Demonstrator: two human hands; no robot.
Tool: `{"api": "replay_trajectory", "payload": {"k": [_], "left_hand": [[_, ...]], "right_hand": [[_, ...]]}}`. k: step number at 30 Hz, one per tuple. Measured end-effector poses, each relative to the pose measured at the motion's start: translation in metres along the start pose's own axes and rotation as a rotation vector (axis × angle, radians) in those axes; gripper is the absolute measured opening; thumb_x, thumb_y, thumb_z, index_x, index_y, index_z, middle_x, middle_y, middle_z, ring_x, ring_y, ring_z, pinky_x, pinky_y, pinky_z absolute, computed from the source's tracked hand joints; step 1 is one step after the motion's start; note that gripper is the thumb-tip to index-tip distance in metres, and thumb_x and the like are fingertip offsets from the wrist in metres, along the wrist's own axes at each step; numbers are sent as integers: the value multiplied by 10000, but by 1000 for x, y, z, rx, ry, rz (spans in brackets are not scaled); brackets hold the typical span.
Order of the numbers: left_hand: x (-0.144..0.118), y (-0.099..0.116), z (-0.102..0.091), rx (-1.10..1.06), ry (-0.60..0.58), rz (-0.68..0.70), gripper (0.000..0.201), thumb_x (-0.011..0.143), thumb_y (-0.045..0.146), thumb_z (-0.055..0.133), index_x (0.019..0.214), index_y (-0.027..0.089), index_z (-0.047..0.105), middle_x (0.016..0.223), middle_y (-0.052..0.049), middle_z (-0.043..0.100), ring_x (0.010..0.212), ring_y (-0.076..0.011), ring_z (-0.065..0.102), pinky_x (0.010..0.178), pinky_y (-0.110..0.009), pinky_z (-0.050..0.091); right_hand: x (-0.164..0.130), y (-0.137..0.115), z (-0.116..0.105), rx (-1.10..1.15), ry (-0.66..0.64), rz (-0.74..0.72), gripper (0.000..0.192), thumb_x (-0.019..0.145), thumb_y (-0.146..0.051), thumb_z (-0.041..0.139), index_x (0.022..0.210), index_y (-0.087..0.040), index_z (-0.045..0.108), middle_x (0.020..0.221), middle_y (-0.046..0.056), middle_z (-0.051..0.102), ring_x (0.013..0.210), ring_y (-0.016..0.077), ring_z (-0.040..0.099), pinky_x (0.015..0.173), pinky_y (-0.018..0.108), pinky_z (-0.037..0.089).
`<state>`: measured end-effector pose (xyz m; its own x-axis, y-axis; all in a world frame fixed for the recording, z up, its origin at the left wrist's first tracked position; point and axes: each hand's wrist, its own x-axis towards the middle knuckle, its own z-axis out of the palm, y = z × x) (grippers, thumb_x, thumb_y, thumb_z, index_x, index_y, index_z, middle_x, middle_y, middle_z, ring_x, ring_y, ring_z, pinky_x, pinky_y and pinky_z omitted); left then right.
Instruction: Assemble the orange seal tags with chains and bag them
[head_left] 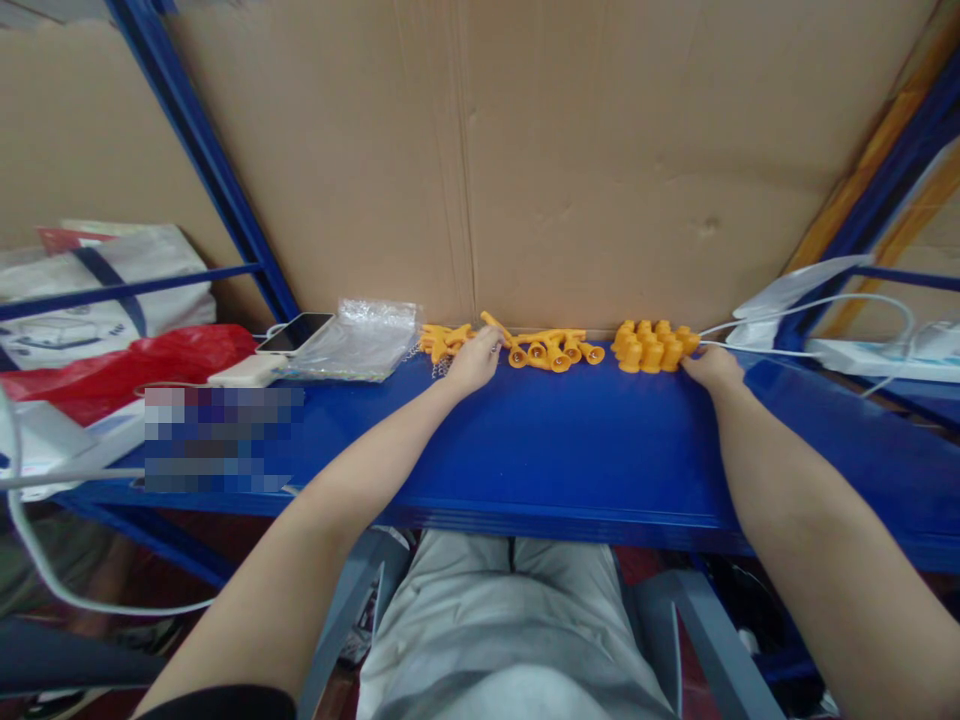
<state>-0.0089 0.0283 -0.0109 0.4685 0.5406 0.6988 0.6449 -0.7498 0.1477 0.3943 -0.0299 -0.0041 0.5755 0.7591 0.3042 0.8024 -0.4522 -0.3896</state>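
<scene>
My left hand (475, 362) reaches to the back of the blue table, fingers pinched on an orange trumpet-shaped plastic piece (495, 324) that tilts up. Just right of it lies a row of similar orange trumpet-shaped pieces (556, 357), their round mouths facing me. On its left is a small pile of orange pieces with metal chains (444, 340). My right hand (712, 368) is closed at the right end of a tight cluster of upright orange plastic caps (649, 348). Its fingertips meet the end cap (687, 341) and are partly hidden.
A cardboard wall (562, 160) backs the blue table (570, 450). Clear plastic bags (367, 340), a phone (296, 334) and a red bag (180, 365) lie left. White cables (810, 300) and a white power strip (885, 358) are right. Blue posts (202, 150) frame the sides.
</scene>
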Motion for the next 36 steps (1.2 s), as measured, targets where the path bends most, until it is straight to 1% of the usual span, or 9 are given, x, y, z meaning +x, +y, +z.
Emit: {"api": "replay_trajectory", "payload": {"k": [4,11,15,19,22,27,30,33,36], "left_hand": [[0,2,-2,26,-29,20,203,905,91,426,939,188,600,1149,-98,673,1107,-223,636,1032,-424,492],[-2,3,-2,106,-126,-35,248,890,124,463,1074,151,626,1327,-145,616,1219,-254,607,1091,-446,469],[-5,3,1,175,-298,-122,361,910,180,473,1246,109,585,1495,-180,495,1386,-272,481,1173,-439,380],[-7,8,-1,245,-481,-232,474,956,272,449,1407,130,485,1610,-163,333,1501,-290,295,1213,-495,281],[-7,14,-4,264,-539,-266,513,979,317,417,1469,164,428,1643,-134,252,1526,-299,215,1222,-542,222],[-6,25,-9,295,-553,-356,531,997,361,372,1494,177,411,1663,-109,173,1542,-312,136,1224,-587,166],[-5,28,-11,324,-571,-380,546,1002,373,352,1503,162,400,1668,-109,128,1545,-316,119,1221,-608,143],[-5,29,-11,321,-579,-381,555,1004,380,341,1513,164,389,1670,-102,131,1546,-315,115,1218,-621,133],[-5,27,-10,305,-569,-375,555,1003,396,344,1511,177,397,1669,-93,159,1546,-315,118,1221,-619,128]], "right_hand": [[3,1,1,-21,-78,105,389,868,-292,618,1224,-153,690,1288,190,657,1236,324,611,1003,434,495],[7,5,3,-3,-70,28,322,802,-286,627,1079,-174,748,1166,177,709,1149,353,647,944,472,514],[6,4,1,-9,-65,22,322,795,-278,619,1066,-177,758,1150,177,715,1126,353,657,926,472,522],[1,1,-2,-38,-65,46,342,818,-271,594,1107,-179,751,1177,175,705,1132,327,658,920,427,527],[1,1,-1,-27,-47,46,333,808,-265,592,1088,-192,756,1163,162,709,1115,326,662,899,427,534],[-2,0,-3,30,-14,71,301,788,-189,581,1034,-178,754,1108,167,716,1103,337,659,891,425,524],[-10,-6,-9,85,36,125,302,853,-169,522,1084,-140,715,1158,209,687,1125,324,637,901,384,487],[-19,-15,-17,162,166,160,316,921,-197,462,1164,-108,643,1177,234,660,1101,302,618,879,358,441],[-24,-25,-26,234,297,141,291,957,-211,431,1172,-101,594,1171,225,648,1079,281,597,864,347,401]]}}
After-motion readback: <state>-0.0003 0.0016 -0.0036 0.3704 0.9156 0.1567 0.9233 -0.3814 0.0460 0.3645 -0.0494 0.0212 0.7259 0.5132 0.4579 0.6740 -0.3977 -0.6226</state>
